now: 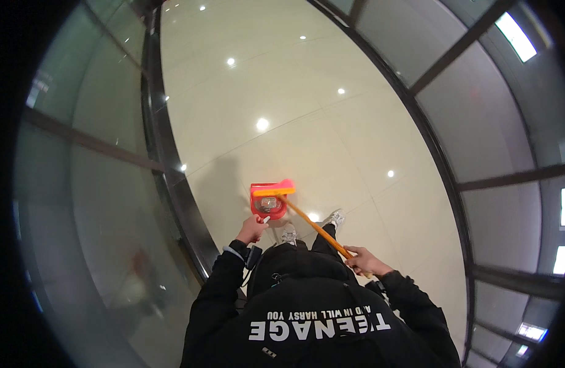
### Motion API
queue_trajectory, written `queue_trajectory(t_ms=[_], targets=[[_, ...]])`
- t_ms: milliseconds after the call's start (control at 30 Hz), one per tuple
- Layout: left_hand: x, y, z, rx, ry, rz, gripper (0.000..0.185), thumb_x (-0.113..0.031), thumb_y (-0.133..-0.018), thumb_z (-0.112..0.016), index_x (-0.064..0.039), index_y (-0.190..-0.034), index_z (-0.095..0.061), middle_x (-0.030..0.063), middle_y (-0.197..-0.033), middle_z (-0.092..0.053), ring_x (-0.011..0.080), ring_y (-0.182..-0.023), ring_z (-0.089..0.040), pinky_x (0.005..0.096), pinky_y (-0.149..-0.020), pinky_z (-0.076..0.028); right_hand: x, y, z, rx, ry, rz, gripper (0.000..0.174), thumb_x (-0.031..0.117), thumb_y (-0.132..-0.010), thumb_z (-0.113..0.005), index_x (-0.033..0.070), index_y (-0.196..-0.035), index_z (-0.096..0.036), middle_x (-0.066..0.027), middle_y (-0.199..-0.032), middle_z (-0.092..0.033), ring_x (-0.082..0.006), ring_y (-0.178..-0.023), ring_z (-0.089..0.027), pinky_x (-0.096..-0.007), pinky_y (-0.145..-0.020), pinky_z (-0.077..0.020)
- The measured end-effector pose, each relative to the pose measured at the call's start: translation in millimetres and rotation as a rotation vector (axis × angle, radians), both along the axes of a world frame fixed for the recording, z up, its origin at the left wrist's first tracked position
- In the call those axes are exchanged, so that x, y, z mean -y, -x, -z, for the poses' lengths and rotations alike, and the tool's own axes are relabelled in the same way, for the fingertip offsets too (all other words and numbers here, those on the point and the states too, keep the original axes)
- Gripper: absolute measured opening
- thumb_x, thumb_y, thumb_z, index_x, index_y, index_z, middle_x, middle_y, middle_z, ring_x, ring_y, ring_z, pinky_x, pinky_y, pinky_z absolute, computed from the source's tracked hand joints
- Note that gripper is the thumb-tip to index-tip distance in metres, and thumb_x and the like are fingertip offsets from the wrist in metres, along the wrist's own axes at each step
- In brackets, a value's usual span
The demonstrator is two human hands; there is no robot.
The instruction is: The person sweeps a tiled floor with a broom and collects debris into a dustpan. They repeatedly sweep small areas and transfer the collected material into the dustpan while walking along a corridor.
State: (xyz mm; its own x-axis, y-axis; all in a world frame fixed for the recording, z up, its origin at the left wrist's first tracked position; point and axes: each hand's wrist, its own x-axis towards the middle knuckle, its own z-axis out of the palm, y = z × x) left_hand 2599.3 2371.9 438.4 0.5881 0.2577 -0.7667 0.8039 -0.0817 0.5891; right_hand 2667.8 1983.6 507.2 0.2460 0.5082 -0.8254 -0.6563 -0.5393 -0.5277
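Note:
My left hand [252, 229] is closed around the upright handle of a red dustpan [269, 214], just left of my shoes. Some grey and clear litter [266, 203] lies in the pan. In my right hand [366, 262] is the orange stick of a broom [315, 226], which slants up and left from my fingers. The broom's orange head with pink bristles [282, 185] is over the far part of the dustpan. Whether the bristles touch the pan cannot be told.
Glossy cream floor tiles [291, 147] stretch ahead, with lamp reflections on them. A dark-edged glass wall [112, 110] runs along the left, and framed panels [498, 221] with a dark base line the right. My white shoes [289, 233] stand close behind the dustpan.

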Motion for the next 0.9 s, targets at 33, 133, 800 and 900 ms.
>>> queue_trajectory(t_ms=[33,133,800,900], targets=[[1.2,-2.1,-2.1,0.006,-0.019,0.031,0.019,-0.015,-0.075,-0.06,-0.008,-0.076,-0.043,0.0038,-0.049,-0.043,0.014,-0.033,-0.043,0.0289,-0.03,-0.033,9.1,6.5,-12.6,-0.015,0.004,0.062,0.062,-0.001,-0.078,-0.053,0.003,-0.134,-0.028,-0.0054,-0.061,-0.049,-0.0107,-0.04,-0.042,-0.0257,-0.035,-0.0358],[7.7,-3.7,-4.2,0.025,-0.084,0.093,0.017,-0.013,-0.074,-0.059,-0.01,-0.075,-0.042,0.0011,-0.05,-0.041,0.0116,-0.034,-0.04,0.0266,-0.03,-0.03,32.9,24.1,-31.0,-0.132,0.023,0.261,0.062,0.0,-0.079,-0.054,0.004,-0.135,-0.026,-0.0049,-0.061,-0.048,-0.0095,-0.04,-0.039,-0.0248,-0.034,-0.0334],[45.6,-101.8,-6.5,-0.118,0.006,0.508,0.011,-0.012,-0.076,-0.059,-0.01,-0.08,-0.049,0.0014,-0.054,-0.042,0.0103,-0.038,-0.039,0.025,-0.032,-0.029,24.6,44.3,-2.8,-0.065,-0.076,0.57,0.059,0.001,-0.079,-0.051,0.004,-0.134,-0.029,-0.0036,-0.059,-0.047,-0.0116,-0.041,-0.046,-0.0256,-0.035,-0.0408],[46.3,-110.1,-17.7,-0.157,-0.064,0.559,0.011,-0.013,-0.077,-0.059,-0.01,-0.078,-0.048,0.0011,-0.052,-0.041,0.0104,-0.038,-0.039,0.0251,-0.032,-0.029,49.4,62.9,-40.7,-0.258,-0.188,0.787,0.057,0.0,-0.08,-0.052,-0.001,-0.132,-0.029,-0.0059,-0.065,-0.049,-0.0093,-0.041,-0.041,-0.0226,-0.037,-0.0342]])
